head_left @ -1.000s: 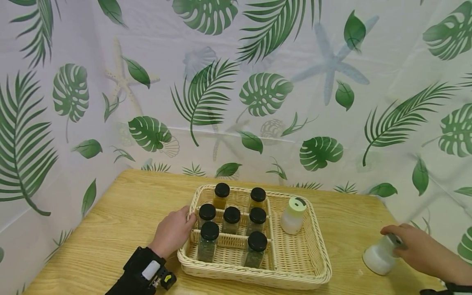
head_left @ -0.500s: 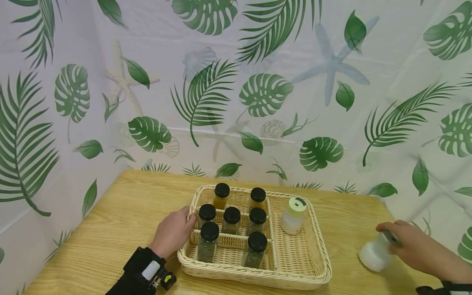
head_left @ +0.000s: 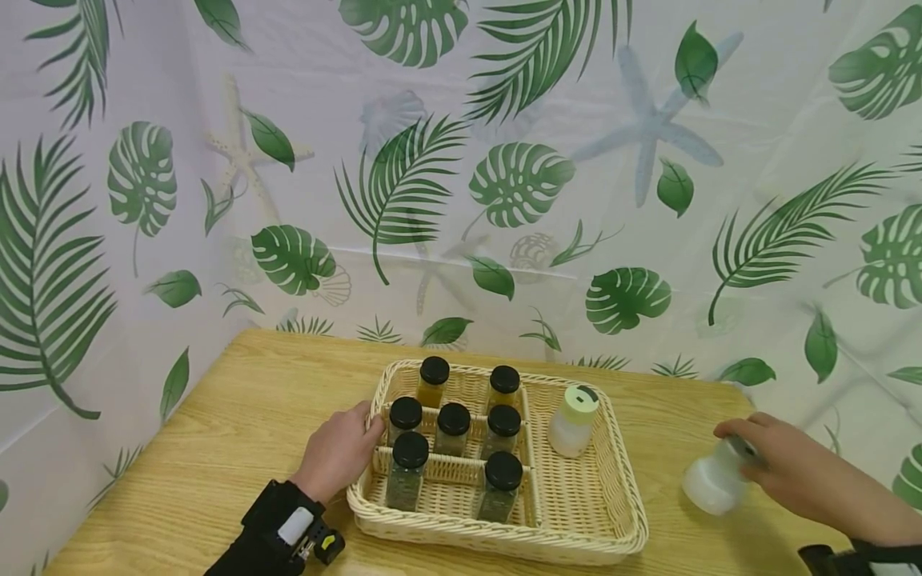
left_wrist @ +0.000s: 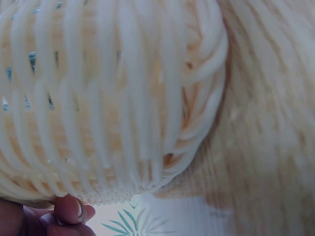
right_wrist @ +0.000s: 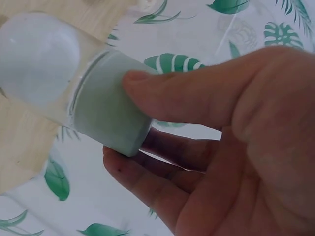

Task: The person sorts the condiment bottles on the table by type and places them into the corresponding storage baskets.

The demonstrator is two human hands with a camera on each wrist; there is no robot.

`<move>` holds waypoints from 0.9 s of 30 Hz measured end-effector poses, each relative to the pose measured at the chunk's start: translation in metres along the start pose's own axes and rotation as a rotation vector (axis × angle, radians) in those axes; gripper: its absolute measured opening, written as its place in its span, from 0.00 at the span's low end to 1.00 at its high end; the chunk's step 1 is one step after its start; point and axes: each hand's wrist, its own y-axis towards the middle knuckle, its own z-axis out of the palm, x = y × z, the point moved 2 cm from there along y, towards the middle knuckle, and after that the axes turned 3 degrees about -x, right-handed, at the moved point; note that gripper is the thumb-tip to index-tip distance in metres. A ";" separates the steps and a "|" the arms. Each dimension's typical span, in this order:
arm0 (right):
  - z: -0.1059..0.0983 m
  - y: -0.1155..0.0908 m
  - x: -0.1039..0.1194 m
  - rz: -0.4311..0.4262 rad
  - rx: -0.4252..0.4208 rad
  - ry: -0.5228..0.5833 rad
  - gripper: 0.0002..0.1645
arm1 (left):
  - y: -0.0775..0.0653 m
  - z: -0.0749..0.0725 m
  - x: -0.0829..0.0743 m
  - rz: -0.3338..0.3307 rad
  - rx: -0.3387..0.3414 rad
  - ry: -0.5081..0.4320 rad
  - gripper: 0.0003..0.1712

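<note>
My left hand (head_left: 340, 452) grips the left rim of a cream wicker basket (head_left: 504, 538); in the left wrist view its fingertips (left_wrist: 71, 210) curl at the woven wall. To the right of the basket, my right hand (head_left: 795, 472) pinches a seasoning shaker (head_left: 711, 485) by its top. The right wrist view shows the pale green cap (right_wrist: 106, 101) between thumb and fingers, with white contents in the clear body. The shaker leans, its base toward the basket. A similar shaker with a yellow-green lid (head_left: 575, 420) stands in the basket's right compartment.
Several black-capped spice jars (head_left: 452, 428) stand in the basket's smaller left compartments, parted by woven dividers. Under everything lies a wood-grain table (head_left: 252, 416). A white leaf-print sheet (head_left: 432, 200) rises behind the table and along its sides.
My right hand has moved left with the shaker, bringing it nearer the basket. My left hand and the basket have stayed in place.
</note>
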 end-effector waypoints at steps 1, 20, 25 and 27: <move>-0.001 0.001 0.002 -0.013 -0.010 -0.003 0.23 | 0.000 0.000 0.000 0.002 0.001 0.000 0.14; -0.028 0.016 0.050 -0.092 -0.060 -0.045 0.23 | 0.000 0.000 -0.001 0.005 -0.012 0.001 0.13; -0.034 0.021 0.060 -0.114 -0.069 -0.046 0.24 | 0.000 0.000 -0.001 0.009 -0.020 0.002 0.13; -0.036 0.023 0.063 -0.118 -0.060 -0.036 0.24 | 0.000 0.000 -0.001 0.009 -0.020 0.001 0.13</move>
